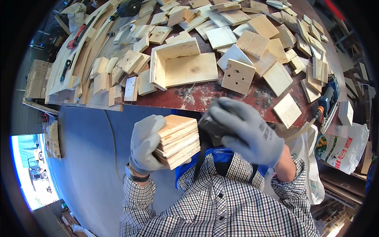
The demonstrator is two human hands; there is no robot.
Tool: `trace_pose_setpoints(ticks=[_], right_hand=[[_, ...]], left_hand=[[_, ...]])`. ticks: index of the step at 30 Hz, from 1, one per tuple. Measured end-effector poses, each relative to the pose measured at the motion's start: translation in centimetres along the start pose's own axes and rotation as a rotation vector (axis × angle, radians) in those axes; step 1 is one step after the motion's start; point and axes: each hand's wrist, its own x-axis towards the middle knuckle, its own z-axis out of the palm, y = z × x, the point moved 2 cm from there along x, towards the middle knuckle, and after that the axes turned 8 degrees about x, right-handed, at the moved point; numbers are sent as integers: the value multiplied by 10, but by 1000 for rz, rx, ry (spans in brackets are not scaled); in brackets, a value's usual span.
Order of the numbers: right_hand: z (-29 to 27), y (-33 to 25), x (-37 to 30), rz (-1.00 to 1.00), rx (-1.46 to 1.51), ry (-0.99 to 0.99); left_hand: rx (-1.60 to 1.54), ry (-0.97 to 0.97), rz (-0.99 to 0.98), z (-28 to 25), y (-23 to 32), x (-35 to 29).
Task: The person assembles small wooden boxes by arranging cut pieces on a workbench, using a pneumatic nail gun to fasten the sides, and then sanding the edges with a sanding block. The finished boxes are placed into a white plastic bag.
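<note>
My left hand (pixel 145 143), in a grey work glove, is wrapped round a stack of square plywood pieces (pixel 179 143), held in front of my chest with layered edges toward me. My right hand (pixel 252 132), also gloved and slightly blurred, grips a dark, block-like thing (pixel 212 127) just right of the stack. Its exact kind is hidden by the fingers and the blur; whether it touches the stack I cannot tell. Beyond my hands, on the dark red table (pixel 185 96), rest an open-sided plywood box section (pixel 193 69) and a small board with several dark holes (pixel 238 77).
Many loose plywood squares (pixel 252 43) cover the table. Long wooden strips (pixel 92 43) lie at left with a red-handled tool (pixel 77 37). An orange and blue air tool with a hose (pixel 325 100) is at the right edge, above a white plastic bag (pixel 341 148).
</note>
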Motion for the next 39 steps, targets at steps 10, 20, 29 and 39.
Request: trace_pose_setpoints(ticks=[10, 20, 29, 39], right_hand=[[-1, -23, 53, -221, 243, -25], [10, -4, 41, -153, 378, 290], [78, -35, 6, -291, 238, 324], [50, -45, 49, -165, 156, 381]], left_hand=[[-363, 84, -290, 3, -2, 1], [-597, 314, -734, 34, 5, -30], [-1003, 506, -1012, 54, 12, -29], [-1327, 485, -1163, 76, 20, -43]])
